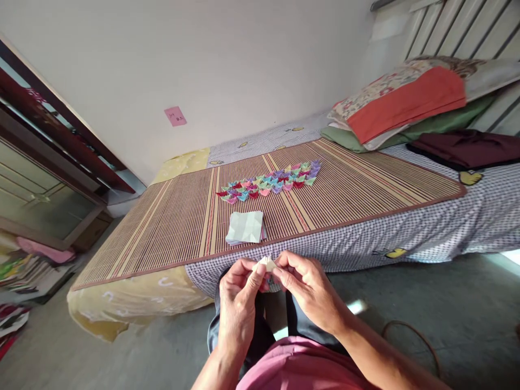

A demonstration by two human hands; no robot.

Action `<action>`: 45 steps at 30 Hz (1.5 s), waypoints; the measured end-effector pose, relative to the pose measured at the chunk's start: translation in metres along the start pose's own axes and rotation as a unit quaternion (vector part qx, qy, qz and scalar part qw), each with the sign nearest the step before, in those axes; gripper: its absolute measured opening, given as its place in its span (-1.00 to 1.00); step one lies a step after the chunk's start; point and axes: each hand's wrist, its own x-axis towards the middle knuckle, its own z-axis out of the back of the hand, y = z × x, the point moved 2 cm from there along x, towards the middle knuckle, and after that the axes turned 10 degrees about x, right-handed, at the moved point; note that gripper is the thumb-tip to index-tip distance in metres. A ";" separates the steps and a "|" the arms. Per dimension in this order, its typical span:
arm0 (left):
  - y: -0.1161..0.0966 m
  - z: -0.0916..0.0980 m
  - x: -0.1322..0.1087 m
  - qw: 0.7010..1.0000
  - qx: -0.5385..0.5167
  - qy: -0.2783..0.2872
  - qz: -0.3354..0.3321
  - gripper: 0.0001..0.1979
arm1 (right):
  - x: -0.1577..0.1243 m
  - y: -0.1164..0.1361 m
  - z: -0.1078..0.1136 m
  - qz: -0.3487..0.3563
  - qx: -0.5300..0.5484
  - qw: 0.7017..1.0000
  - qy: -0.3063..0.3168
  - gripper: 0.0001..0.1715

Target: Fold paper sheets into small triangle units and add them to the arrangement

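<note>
A small cream folded paper [266, 264] is held up between both hands, in front of the bed's near edge. My left hand [239, 292] pinches its left side, thumb on the near face. At its right corner, the thumb and fingers of my right hand [304, 287] close on it. Just beyond the hands, a stack of creased square papers [245, 227], pale green on top, lies on the striped mat [179, 211]. Farther back on the mat stand rows of small folded paper pieces [280, 179] in many colours.
Folded bedding [410, 105] and a dark maroon cloth [467, 149] lie at the bed's right. A pink note [175, 116] is on the wall. Piled papers [28, 268] are at the far left, and a cable [418, 333] curves on the floor at right.
</note>
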 end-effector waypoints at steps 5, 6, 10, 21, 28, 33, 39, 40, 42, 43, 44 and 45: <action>0.000 -0.006 -0.001 0.998 -0.048 0.021 0.033 -0.68 | -0.004 0.008 0.000 0.038 -0.025 0.999 -0.002 -0.60; -0.002 -0.008 -0.002 0.997 -0.059 0.024 0.035 -0.68 | -0.005 0.009 -0.001 0.046 -0.037 0.998 -0.007 -0.61; -0.005 -0.015 -0.008 0.994 -0.092 0.033 0.046 -0.67 | -0.012 0.007 -0.004 0.073 -0.084 0.994 -0.013 -0.66; -0.008 -0.009 -0.032 0.998 -0.042 0.040 0.029 -0.69 | -0.034 0.016 -0.008 0.120 -0.130 0.984 0.004 -0.69; -0.005 -0.010 -0.041 0.996 -0.050 0.067 0.005 -0.63 | -0.038 0.026 -0.007 0.083 -0.095 0.992 0.023 -0.59; 0.000 0.005 -0.034 0.998 -0.009 0.059 -0.012 -0.64 | -0.026 0.017 -0.013 0.028 -0.058 0.996 0.055 -0.61; 0.021 0.009 -0.010 0.999 0.024 0.046 0.005 -0.59 | -0.009 -0.015 -0.014 0.057 -0.123 0.991 0.017 -0.62; 0.025 0.008 -0.003 0.998 0.037 0.042 0.003 -0.59 | -0.005 -0.021 -0.011 0.068 -0.146 0.987 0.001 -0.64; 0.031 0.005 0.012 0.998 0.058 0.030 -0.004 -0.58 | 0.008 -0.029 -0.005 0.085 -0.173 0.981 -0.017 -0.65; 0.032 0.003 0.023 0.998 0.061 0.022 -0.012 -0.57 | 0.018 -0.031 -0.001 0.086 -0.176 0.981 -0.015 -0.66; 0.032 0.002 0.035 0.998 0.063 0.021 -0.018 -0.57 | 0.030 -0.032 0.004 0.084 -0.169 0.982 -0.007 -0.66; 0.032 0.001 0.049 0.997 0.062 0.023 -0.026 -0.57 | 0.044 -0.032 0.009 0.073 -0.156 0.985 0.007 -0.67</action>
